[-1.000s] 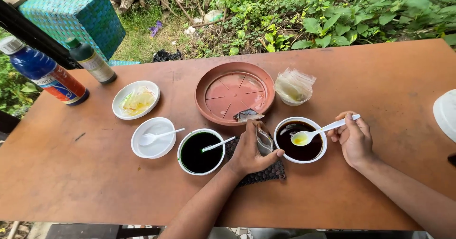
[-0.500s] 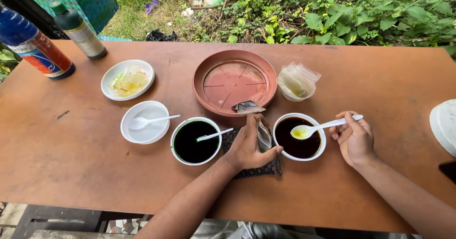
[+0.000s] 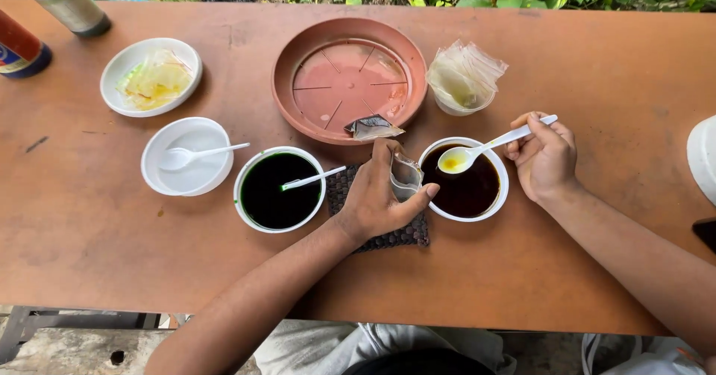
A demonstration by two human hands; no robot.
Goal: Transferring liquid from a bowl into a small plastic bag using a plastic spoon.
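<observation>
Nearest, left hand (image 3: 377, 200) resting on a dark woven mat (image 3: 388, 233), fingers curled and pinching a small clear plastic pouch (image 3: 405, 178) between thumb and forefingers, pouch upright with its mouth open toward the right. Just right of those fingers, a white bowl of dark brown liquid (image 3: 468, 185), thumb tip touching or nearly touching its rim. Further right, right hand (image 3: 544, 159), fingers pressed together around the handle of a white plastic spoon (image 3: 485, 146); spoon bowl held over the brown liquid, carrying a bit of yellow oily stuff, close to the pouch mouth. Left of the left-hand fingers, a second white bowl of near-black liquid (image 3: 277, 191) with 1 white spoon leaning in it. Further left, an empty-looking white bowl (image 3: 186, 156) holding another spoon. Beyond the fingertips, a filled pouch (image 3: 373, 127) lying in a round terracotta-coloured tray (image 3: 349, 77). Right of the tray, a cup stuffed with clear pouches (image 3: 464, 80). Far left, a white dish of yellowish scraps (image 3: 152, 77), then 2 bottles (image 3: 60, 1) at the table edge.
</observation>
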